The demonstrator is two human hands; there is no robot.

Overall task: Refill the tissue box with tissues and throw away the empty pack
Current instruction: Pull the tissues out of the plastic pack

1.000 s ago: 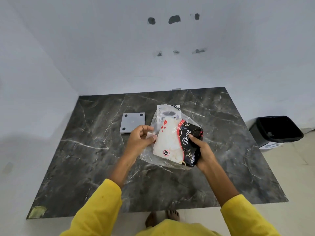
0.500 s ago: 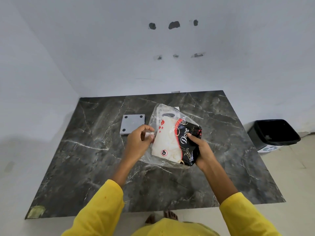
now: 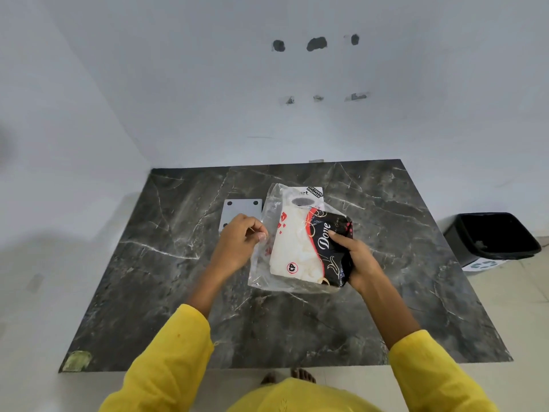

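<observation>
A clear plastic tissue pack [image 3: 297, 251], printed black, red and white with "Dove", is held above the dark marble table [image 3: 166, 263]. My right hand [image 3: 355, 257] grips its black right end. My left hand [image 3: 237, 245] pinches the loose clear film at the pack's left edge. White tissues show through the film. Behind the pack lies a white tissue box [image 3: 303, 196] with a dark oval slot, mostly hidden by the pack. A grey square plate [image 3: 242, 208] with corner holes lies left of the box, partly behind my left hand.
A black waste bin [image 3: 490, 237] stands on the floor to the right of the table. White walls close the table's far and left sides. My bare feet [image 3: 288, 377] show below the table's near edge.
The left hand has shifted slightly left along the pack's film edge, stretching the clear plastic outward. The right hand keeps its grip on the black end.
</observation>
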